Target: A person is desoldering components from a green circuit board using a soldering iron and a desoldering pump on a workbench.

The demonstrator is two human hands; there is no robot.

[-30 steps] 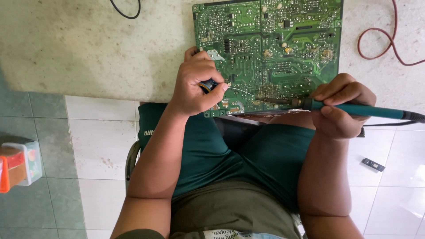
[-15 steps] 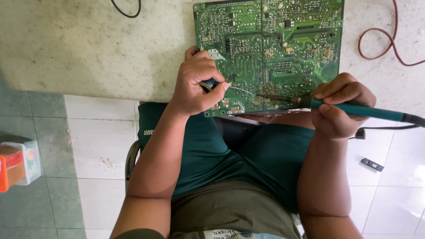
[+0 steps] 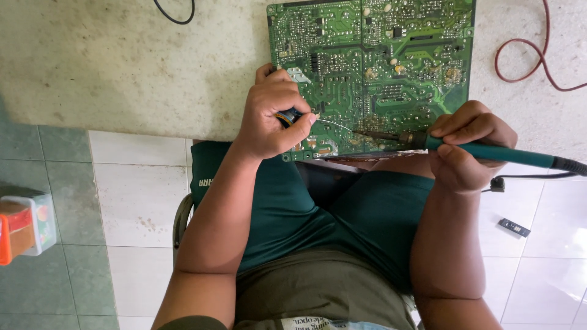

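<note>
A green circuit board [image 3: 391, 61] lies solder side up on the pale stone table [image 3: 122, 67], its near edge over my lap. My left hand [image 3: 272, 113] grips a small spool and feeds a thin solder wire [image 3: 335, 124] toward the board's near edge. My right hand [image 3: 468, 146] is closed around a teal-handled soldering iron [image 3: 495, 151]. The iron's tip [image 3: 361, 132] rests on the board and meets the end of the wire.
A red cable [image 3: 526, 61] loops on the table at the right and a black cable [image 3: 174, 12] at the top. On the tiled floor stand a small plastic box [image 3: 24, 226] at left and a small black part [image 3: 513, 228] at right. The iron's black cord [image 3: 532, 177] trails right.
</note>
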